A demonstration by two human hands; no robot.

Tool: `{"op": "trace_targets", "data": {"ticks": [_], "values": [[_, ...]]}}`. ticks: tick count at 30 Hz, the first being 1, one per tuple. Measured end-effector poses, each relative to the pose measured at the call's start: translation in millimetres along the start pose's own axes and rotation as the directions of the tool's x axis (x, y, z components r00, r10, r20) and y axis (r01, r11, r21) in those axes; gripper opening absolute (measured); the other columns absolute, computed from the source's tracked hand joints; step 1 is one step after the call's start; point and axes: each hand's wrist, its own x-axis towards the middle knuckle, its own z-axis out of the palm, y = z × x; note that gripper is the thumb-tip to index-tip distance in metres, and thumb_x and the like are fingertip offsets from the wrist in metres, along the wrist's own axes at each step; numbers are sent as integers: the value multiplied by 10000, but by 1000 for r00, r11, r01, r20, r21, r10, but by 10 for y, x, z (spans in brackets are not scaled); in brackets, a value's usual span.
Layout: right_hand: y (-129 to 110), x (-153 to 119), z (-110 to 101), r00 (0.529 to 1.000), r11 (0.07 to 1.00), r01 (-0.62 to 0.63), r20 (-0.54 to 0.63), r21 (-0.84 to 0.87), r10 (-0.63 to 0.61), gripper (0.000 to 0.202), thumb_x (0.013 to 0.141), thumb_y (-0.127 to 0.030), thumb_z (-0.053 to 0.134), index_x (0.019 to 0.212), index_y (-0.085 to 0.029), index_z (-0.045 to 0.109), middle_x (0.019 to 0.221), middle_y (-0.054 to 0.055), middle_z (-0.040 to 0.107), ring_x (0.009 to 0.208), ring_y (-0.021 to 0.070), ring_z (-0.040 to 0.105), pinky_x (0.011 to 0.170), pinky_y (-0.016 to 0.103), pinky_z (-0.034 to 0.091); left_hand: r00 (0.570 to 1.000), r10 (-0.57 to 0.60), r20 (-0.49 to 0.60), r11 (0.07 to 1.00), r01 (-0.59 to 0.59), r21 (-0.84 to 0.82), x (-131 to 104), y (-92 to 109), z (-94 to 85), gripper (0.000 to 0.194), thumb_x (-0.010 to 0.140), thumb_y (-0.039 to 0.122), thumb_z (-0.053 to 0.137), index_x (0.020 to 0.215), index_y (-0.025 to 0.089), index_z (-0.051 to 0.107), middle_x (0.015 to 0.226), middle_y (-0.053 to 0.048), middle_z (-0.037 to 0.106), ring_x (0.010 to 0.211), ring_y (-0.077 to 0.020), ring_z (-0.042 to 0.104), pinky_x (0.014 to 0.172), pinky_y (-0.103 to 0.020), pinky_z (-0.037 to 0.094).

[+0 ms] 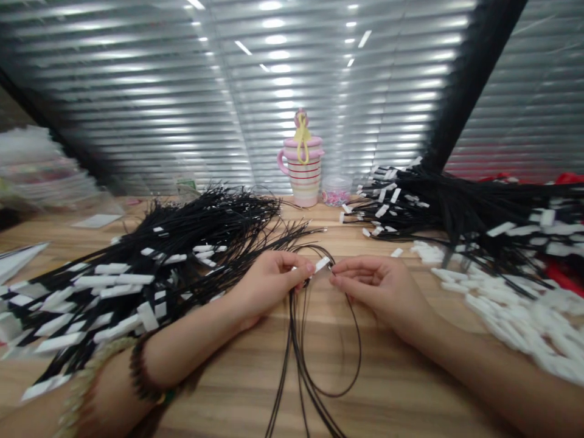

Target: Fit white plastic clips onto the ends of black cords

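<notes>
My left hand (pixel 269 285) is closed in a pinch on a small white connector (pixel 322 264), which sticks out past the fingertips. A bundle of thin black cables (pixel 296 340) hangs from beneath that hand toward the near edge. Facing it, my right hand (pixel 383 292) pinches a thin black cable close to the connector's far end; its tip is too small to make out. One cable loop (pixel 359 350) curves down below the right fingertips. Whether the cable tip is inside the connector I cannot tell.
Black cables with white connectors (pixel 121 280) are heaped on the left. Another cable heap (pixel 447 201) lies at the back right, above loose white pieces (pixel 506 316). A striped lidded mug (pixel 305 176) and a small clear tub (pixel 336 191) stand before the metal blinds (pixel 182 91).
</notes>
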Motion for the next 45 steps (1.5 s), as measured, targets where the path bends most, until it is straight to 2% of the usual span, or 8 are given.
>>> {"op": "trace_targets", "data": {"ticks": [2,4,8,14,27,37,42,45], "values": [[8,6,1,999,999,42,-6,-11,-42,215,627,-231,669,814,-128,641,798,58,654,644,112,595,581,201,480,1000,-4,0,1000,4,-4,0,-1,-2,324,697,417,580,744,98,620,573,1,518,538,-84,394,524,-192,273],[20,16,-1,998,998,59,-20,-23,-60,215,627,-222,668,817,-127,635,790,60,657,680,121,604,623,210,488,1000,-11,2,1000,11,-12,-2,1,-2,313,696,406,586,730,96,614,563,6,507,540,-83,393,525,-189,274],[32,22,-2,995,993,80,-54,-90,-85,159,625,-223,668,738,-122,622,678,39,644,573,103,583,530,187,473,999,14,48,1000,-14,-4,-3,7,-15,295,720,390,566,684,99,597,576,5,501,547,-79,386,523,-189,264],[17,1,8,987,976,112,-93,-187,-131,98,641,-200,647,702,-123,645,666,34,644,564,98,574,508,172,457,994,28,107,1000,-29,1,12,-2,-34,296,744,385,543,700,98,598,593,4,494,563,-79,380,534,-193,265],[-16,-32,17,977,929,152,-94,-338,-194,50,666,-131,577,670,-128,627,627,12,625,553,92,556,496,162,432,995,9,101,999,-13,31,-9,1,-17,291,734,389,556,732,102,609,569,11,475,540,-76,371,505,-193,247],[15,-36,28,969,891,208,-37,-403,-243,84,747,-187,534,737,-135,599,648,1,607,565,84,537,491,162,405,996,18,83,998,-23,57,-9,-1,0,305,728,398,559,770,100,613,599,2,494,557,-80,384,515,-194,263],[34,-79,31,936,818,296,-19,-493,-351,82,768,-187,517,739,-158,588,640,-15,596,565,84,536,506,177,403,995,22,98,996,-30,85,-9,-10,6,307,724,401,557,785,106,615,629,-6,506,569,-87,384,515,-200,270],[37,-98,47,911,720,326,-1,-613,-413,78,779,-191,503,753,-164,571,637,-10,579,578,103,528,525,212,394,994,31,107,995,-41,92,-13,-1,8,302,729,402,547,775,110,612,623,-1,501,567,-90,378,516,-202,271]]}}
